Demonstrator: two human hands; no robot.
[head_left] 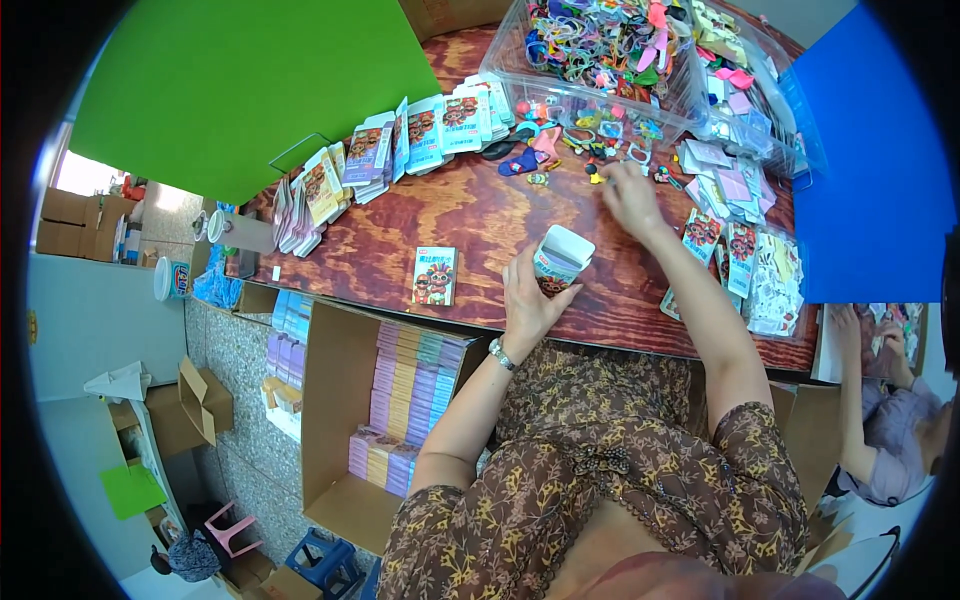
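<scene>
My left hand point(535, 300) grips a small white and light-blue cardboard box point(565, 253); its top is open and tilted toward the right. My right hand point(632, 203) reaches over the table with its fingers apart and bent, close to a small yellow and black toy point(596, 176). Around its fingertips lie several small colourful trinkets point(610, 130), and a red and green figure point(667, 178) sits just to the right. A closed box with cartoon figures point(434, 277) lies flat on the table, left of my left hand.
Stacks of flattened boxes point(425, 135) line the far left edge. Clear plastic bins point(600, 100) of trinkets stand at the back. Cards and packets point(775, 280) lie at the right. Below the table is a carton point(335, 400) of packed boxes. Another person's hands point(870, 335) work at far right.
</scene>
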